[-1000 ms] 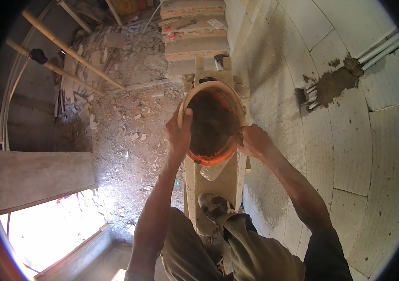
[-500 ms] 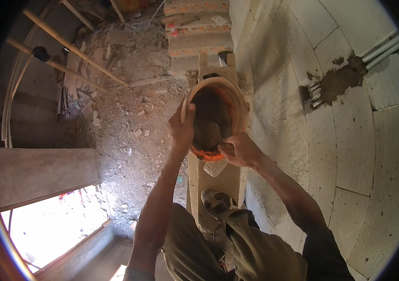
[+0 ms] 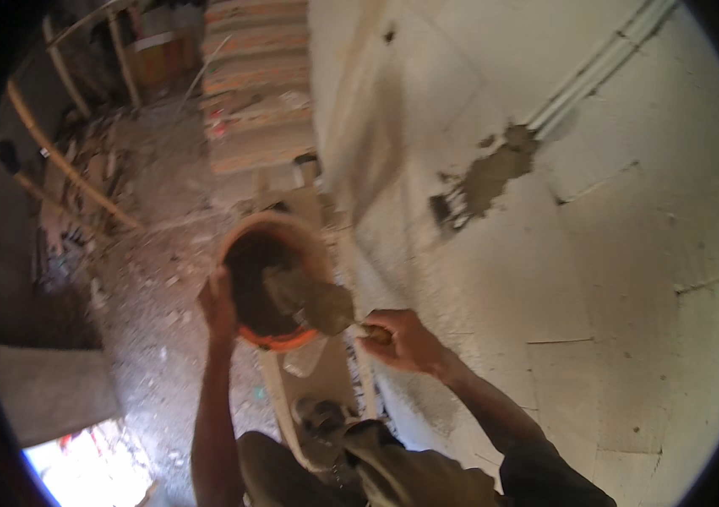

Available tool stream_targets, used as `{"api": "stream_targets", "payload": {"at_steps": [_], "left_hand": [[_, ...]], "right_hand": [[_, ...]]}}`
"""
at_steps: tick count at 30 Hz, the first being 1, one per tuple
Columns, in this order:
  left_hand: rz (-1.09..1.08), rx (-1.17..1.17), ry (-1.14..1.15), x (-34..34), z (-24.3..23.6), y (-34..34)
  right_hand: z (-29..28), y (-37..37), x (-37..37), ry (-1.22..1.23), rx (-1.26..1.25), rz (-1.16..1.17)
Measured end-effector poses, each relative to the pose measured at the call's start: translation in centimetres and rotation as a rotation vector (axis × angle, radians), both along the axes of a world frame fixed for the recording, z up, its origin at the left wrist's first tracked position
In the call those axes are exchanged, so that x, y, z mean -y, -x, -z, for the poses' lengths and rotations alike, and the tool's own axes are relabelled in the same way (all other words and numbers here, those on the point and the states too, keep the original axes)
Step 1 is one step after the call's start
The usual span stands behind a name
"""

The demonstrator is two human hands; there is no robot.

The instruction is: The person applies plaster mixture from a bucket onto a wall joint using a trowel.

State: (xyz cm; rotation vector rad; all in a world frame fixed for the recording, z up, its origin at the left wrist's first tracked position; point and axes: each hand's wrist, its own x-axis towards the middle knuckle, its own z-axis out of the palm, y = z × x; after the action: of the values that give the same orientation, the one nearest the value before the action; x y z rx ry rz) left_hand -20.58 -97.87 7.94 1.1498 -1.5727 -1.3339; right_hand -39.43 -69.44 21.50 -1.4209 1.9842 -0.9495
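Head view: motion blur softens most of it, and the lens rim cuts off the corners in black. The trowel (image 3: 326,307) is above the lower right part of the bucket (image 3: 312,241), its blade crossing the rim. Its tip is hard to make out against the dark mortar (image 3: 254,283) inside, and whether blade and rim touch cannot be told. Grey-brown stuff seems to coat the blade, hiding its outline. The right hand (image 3: 406,342) is closed around the handle, covering its rear end. The left hand (image 3: 219,306) grasps the bucket's left edge; its fingers are mostly hidden behind the wall of the bucket. The bucket's base is out of sight, so how it rests on the plank (image 3: 317,384) is unclear. A blurred shoe (image 3: 321,416) stands further down the plank, and the lower edge cuts off the trouser legs.

The trowel's long axis slants from the handle at lower right to the blade at upper left, pointing into the bucket, away from the pale wall (image 3: 545,296). The bucket's mouth faces up toward the camera.
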Motion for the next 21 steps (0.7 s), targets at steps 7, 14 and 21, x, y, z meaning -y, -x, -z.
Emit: {"api": "stream_targets", "payload": {"at_steps": [7,14,21], "left_hand": [[0.053,-0.101,-0.163,0.0,-1.1,-0.9],[0.073,-0.127,-0.225,1.0,-0.9,-1.0],[0.123,-0.268,-0.246,1.1,-0.2,-1.1]], "right_hand": [[-13.4,3.8,-2.5,-0.161,0.224,-0.045],[-17.0,18.8,-6.7,0.001,0.374,0.750],[-20.9,14.0,-11.9,0.221,0.131,0.893]]}}
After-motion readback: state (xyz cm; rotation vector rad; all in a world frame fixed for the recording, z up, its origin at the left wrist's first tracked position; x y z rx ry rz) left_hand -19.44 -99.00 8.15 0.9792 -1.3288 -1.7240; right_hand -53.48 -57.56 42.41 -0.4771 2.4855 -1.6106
